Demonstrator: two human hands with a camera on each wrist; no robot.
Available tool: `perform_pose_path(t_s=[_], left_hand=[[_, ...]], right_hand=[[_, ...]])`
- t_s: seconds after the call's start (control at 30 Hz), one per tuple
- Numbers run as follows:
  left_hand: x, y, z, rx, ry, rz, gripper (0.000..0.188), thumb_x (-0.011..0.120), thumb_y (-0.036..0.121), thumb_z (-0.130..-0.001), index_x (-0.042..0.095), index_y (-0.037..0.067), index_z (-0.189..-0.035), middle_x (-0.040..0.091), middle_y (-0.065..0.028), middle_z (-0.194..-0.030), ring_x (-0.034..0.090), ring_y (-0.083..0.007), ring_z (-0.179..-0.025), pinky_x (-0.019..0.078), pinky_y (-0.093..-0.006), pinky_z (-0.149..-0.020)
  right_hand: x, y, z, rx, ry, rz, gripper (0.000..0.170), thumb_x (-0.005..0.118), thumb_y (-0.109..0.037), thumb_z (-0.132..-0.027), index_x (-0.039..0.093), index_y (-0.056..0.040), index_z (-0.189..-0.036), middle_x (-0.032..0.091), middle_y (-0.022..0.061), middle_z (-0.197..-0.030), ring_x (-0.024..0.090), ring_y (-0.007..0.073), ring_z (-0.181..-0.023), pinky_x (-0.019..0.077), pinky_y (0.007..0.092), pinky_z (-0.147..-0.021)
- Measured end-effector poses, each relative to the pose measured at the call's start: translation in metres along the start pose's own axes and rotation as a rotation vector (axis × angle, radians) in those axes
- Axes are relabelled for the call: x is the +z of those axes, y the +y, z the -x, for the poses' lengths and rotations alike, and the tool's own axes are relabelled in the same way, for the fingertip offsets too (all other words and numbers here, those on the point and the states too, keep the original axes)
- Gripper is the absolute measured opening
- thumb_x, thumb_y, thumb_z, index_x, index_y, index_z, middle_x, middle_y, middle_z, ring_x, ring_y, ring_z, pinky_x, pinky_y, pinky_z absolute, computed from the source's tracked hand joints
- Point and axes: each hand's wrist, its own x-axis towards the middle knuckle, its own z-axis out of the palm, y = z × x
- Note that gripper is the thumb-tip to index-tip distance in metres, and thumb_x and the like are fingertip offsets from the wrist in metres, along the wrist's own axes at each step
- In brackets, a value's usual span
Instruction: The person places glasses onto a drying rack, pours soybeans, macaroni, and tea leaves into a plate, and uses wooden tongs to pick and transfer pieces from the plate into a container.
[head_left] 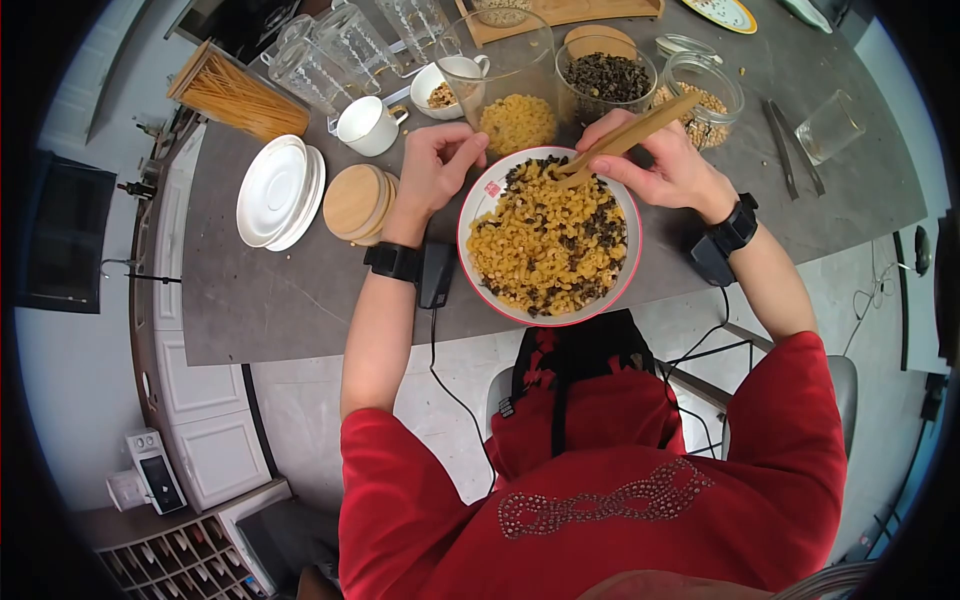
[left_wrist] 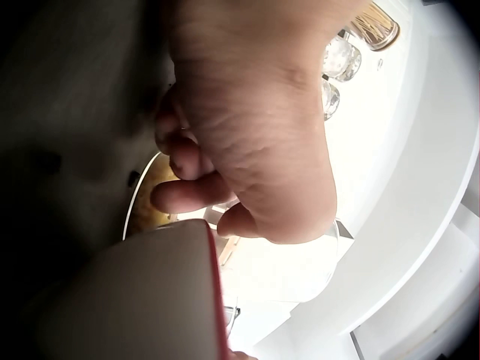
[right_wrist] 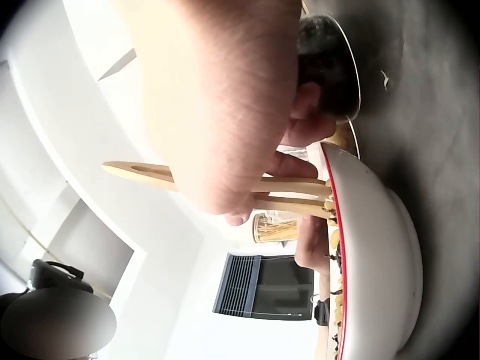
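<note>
A white bowl (head_left: 633,262) with a red rim holds short curled yellow pasta (head_left: 545,245) mixed with dark bits. My right hand (head_left: 668,165) grips wooden tongs (head_left: 640,128) at the bowl's far right side. In the right wrist view, the two arms of the tongs reach over the rim with their tips among the pasta. By the far left rim is my left hand (head_left: 440,168), its fingers loosely curled with nothing seen in them. Just beyond the bowl stand a clear container of yellow pasta (head_left: 518,122) and a glass bowl of dark pieces (head_left: 606,78).
Left of the bowl are wooden lids (head_left: 355,200), stacked white saucers (head_left: 272,195), a white cup (head_left: 368,127) and a spaghetti jar (head_left: 240,95). Glass mugs (head_left: 355,50) stand behind. To the right are an open glass jar (head_left: 718,90), dark tongs (head_left: 790,145) and a glass (head_left: 830,128).
</note>
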Motion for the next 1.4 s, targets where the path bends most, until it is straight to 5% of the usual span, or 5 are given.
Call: perform_pose_path(t_s=[0.17, 0.4, 0.7, 0.83, 1.4], left_hand=[[0.009, 0.009, -0.005, 0.187, 0.291, 0.142, 0.013, 0.075, 0.009, -0.095, 0.064, 0.004, -0.093, 0.061, 0.0045, -0.075, 0.05, -0.0008, -0.067, 0.0368, -0.0191, -0.06], [0.01, 0.002, -0.012, 0.21, 0.332, -0.013, 0.074, 0.095, 0.021, -0.075, 0.053, 0.004, -0.133, 0.062, -0.0052, -0.109, 0.058, -0.0116, -0.091, 0.0491, -0.026, -0.074], [0.012, 0.018, -0.017, 0.238, 0.169, -0.224, 0.105, 0.097, 0.035, -0.072, 0.038, 0.003, -0.154, 0.054, -0.0146, -0.154, 0.06, -0.0262, -0.131, 0.0493, -0.0388, -0.103], [0.019, 0.006, -0.026, 0.217, 0.077, 0.027, 0.109, 0.095, 0.025, -0.076, 0.029, 0.004, -0.16, 0.045, -0.0158, -0.16, 0.047, -0.0265, -0.145, 0.0384, -0.0418, -0.12], [0.013, 0.004, -0.025, 0.439, 0.286, -0.199, 0.115, 0.101, 0.026, -0.063, 0.033, 0.001, -0.152, 0.053, -0.0188, -0.143, 0.058, -0.0321, -0.132, 0.0482, -0.0424, -0.111]], right_hand=[[-0.002, 0.004, 0.0, 0.03, 0.002, 0.07, 0.02, 0.074, -0.017, -0.097, 0.068, 0.0017, -0.095, 0.074, 0.0059, -0.099, 0.059, 0.0182, -0.062, 0.0462, 0.0316, -0.058], [0.001, 0.007, -0.002, 0.131, 0.08, 0.078, 0.02, 0.073, -0.02, -0.098, 0.07, -0.0002, -0.098, 0.072, 0.0047, -0.094, 0.057, 0.0145, -0.059, 0.0439, 0.0305, -0.055], [0.0, 0.008, -0.011, 0.185, 0.094, 0.16, 0.013, 0.072, -0.015, -0.098, 0.073, -0.0024, -0.103, 0.074, 0.005, -0.097, 0.065, 0.0134, -0.072, 0.0498, 0.0279, -0.063], [0.009, 0.018, -0.024, -0.126, 0.225, 0.144, 0.013, 0.074, -0.013, -0.096, 0.071, -0.0009, -0.098, 0.066, 0.0049, -0.08, 0.051, 0.0129, -0.052, 0.0381, 0.0286, -0.05], [-0.001, 0.011, -0.022, -0.046, 0.014, 0.122, 0.013, 0.073, -0.012, -0.094, 0.068, 0.0005, -0.091, 0.072, 0.0085, -0.089, 0.063, 0.0195, -0.065, 0.0476, 0.032, -0.059]])
